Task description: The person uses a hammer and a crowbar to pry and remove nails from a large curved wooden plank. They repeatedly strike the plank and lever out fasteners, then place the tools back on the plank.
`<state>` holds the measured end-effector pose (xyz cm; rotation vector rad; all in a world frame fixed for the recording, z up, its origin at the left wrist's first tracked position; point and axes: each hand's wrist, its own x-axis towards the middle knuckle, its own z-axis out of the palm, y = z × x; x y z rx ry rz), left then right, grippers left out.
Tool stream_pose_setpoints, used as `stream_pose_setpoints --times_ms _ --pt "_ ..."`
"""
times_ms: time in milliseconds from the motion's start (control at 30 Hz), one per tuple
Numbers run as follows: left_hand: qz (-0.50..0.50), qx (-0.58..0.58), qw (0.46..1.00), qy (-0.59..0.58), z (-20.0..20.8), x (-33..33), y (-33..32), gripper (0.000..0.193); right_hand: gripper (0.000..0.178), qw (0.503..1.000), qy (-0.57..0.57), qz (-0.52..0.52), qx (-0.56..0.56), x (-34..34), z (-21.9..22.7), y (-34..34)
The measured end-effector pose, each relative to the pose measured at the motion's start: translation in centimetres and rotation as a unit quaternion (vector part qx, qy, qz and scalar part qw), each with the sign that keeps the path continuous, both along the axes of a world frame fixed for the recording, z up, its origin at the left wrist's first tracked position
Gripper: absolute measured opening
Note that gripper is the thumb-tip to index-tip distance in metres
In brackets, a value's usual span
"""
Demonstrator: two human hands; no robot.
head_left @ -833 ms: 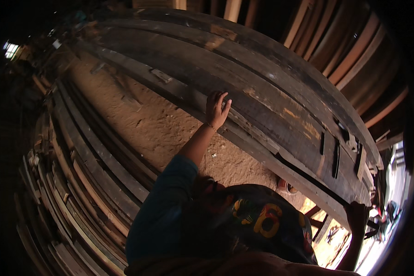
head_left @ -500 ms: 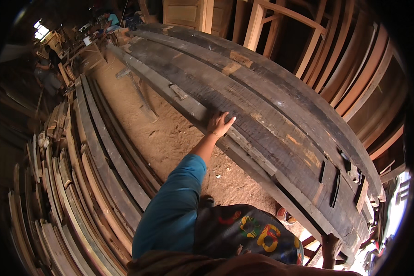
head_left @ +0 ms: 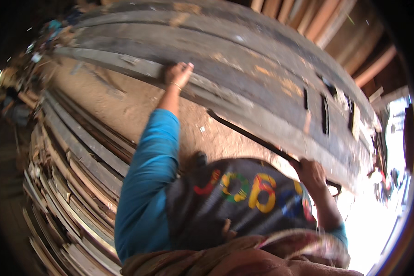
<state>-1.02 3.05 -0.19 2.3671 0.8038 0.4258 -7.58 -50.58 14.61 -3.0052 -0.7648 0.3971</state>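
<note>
A stack of long grey weathered wooden planks (head_left: pixel 262 87) runs across the view ahead of me. My left hand (head_left: pixel 178 73), with a thin bangle at the wrist, grips the near edge of the lowest plank (head_left: pixel 138 69) at the upper middle. My right hand (head_left: pixel 311 174) holds the near edge of the same stack lower right, fingers curled over the dark edge. My blue sleeve (head_left: pixel 147 184) and dark printed shirt fill the lower middle.
A second pile of long planks (head_left: pixel 73 184) lies on the ground at my left. Between the piles is a strip of sandy dirt floor (head_left: pixel 138 110). Reddish boards (head_left: pixel 354 41) lean at the upper right. Bright daylight opens at the far right.
My left hand went from lying flat with spread fingers on the plank to gripping its edge. My right hand has come into view, holding the stack's edge. The view has shifted.
</note>
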Motion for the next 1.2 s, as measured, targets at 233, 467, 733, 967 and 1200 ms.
stream_pose_setpoints --times_ms 233,467,733,967,1200 --pt "0.007 0.098 0.995 0.023 -2.5 0.9 1.9 0.052 0.03 0.987 0.056 -0.063 -0.14 0.4 1.5 -3.3" --pt "0.02 0.098 0.994 0.049 -3.2 1.7 2.1 0.052 0.03 0.992 -0.034 -0.121 -0.012 -0.8 5.6 -5.4" --pt "0.006 0.091 0.995 0.04 -3.2 1.3 2.1 0.052 0.035 0.986 -0.086 -0.115 -0.088 -2.2 6.9 -5.6" --pt "0.015 0.086 0.995 0.04 -3.3 1.4 1.8 0.053 0.034 0.987 -0.145 -0.069 -0.021 -1.1 2.2 -7.2" --pt "0.024 0.081 0.996 0.043 -4.5 1.4 2.0 0.051 0.032 0.985 -0.151 -0.079 -0.012 1.9 -4.7 -11.6"
